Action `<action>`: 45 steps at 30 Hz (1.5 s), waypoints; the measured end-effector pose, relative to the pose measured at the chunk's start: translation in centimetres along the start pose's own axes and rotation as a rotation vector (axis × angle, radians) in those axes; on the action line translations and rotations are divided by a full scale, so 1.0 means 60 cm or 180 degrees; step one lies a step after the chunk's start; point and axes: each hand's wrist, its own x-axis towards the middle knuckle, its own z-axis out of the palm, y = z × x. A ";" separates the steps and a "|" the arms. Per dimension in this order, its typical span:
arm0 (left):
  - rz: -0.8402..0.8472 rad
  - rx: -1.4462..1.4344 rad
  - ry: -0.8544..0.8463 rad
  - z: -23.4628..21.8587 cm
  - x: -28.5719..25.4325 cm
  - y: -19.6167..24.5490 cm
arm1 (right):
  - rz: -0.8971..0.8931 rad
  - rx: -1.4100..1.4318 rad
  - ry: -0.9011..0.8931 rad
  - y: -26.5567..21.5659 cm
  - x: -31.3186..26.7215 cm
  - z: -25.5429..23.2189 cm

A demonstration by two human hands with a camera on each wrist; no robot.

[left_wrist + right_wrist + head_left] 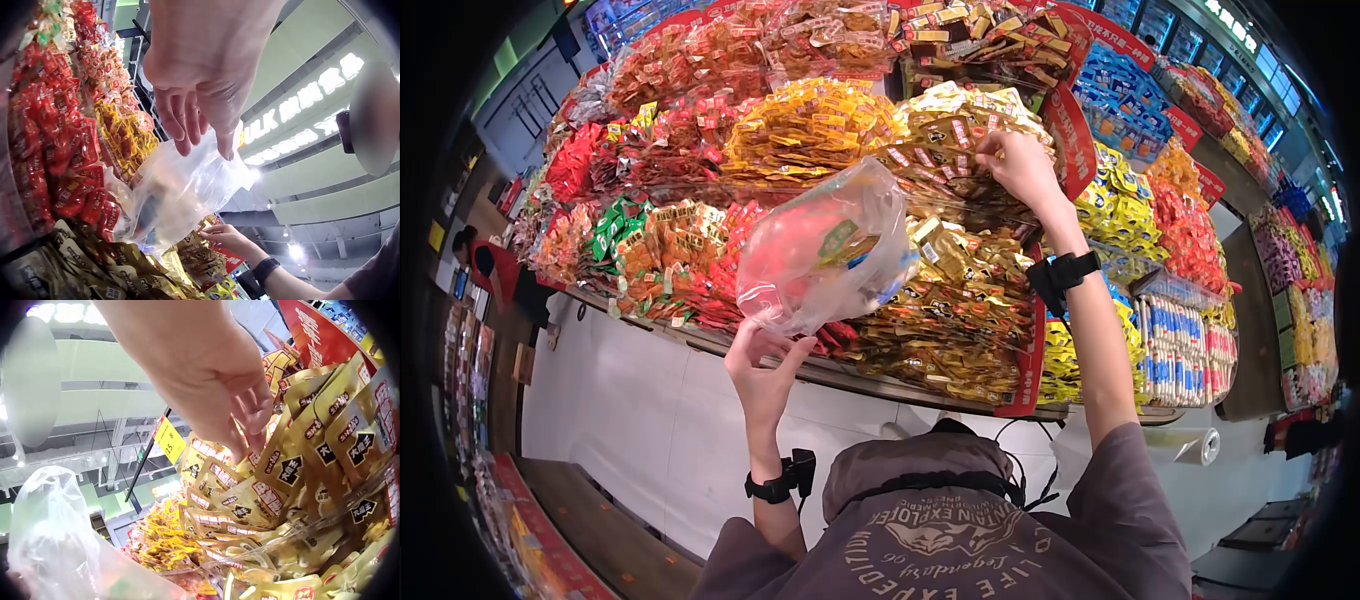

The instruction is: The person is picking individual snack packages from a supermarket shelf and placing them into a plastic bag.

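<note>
My left hand pinches the edge of a clear plastic bag between thumb and fingers. Inside the bag, red, green and blue wrappings show through the film. Further right, my right hand is at a heap of gold-brown snack packets. In the right wrist view its fingers are bent down among the upright gold packets, fingertips right at their top edges. I cannot tell whether they pinch one. The bag hangs below the left hand in the left wrist view, bulging with its contents.
Sloping bins hold yellow packets, red packets and more gold packets. A red divider board rises just right of my right hand. A yellow price tag stands behind the bins. A clear roll lies at the lower right.
</note>
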 end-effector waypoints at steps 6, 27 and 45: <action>-0.0425 0.0208 -0.0791 0.024 -0.004 -0.018 | 0.0132 -0.0224 -0.0062 0.008 -0.004 0.003; -0.0244 -0.0615 -0.1662 0.106 0.002 0.052 | -0.0015 0.2574 0.0038 -0.131 -0.063 -0.191; -0.0502 -0.2036 -0.0755 0.150 0.001 0.126 | 0.0538 0.4129 -0.0450 -0.204 -0.200 -0.082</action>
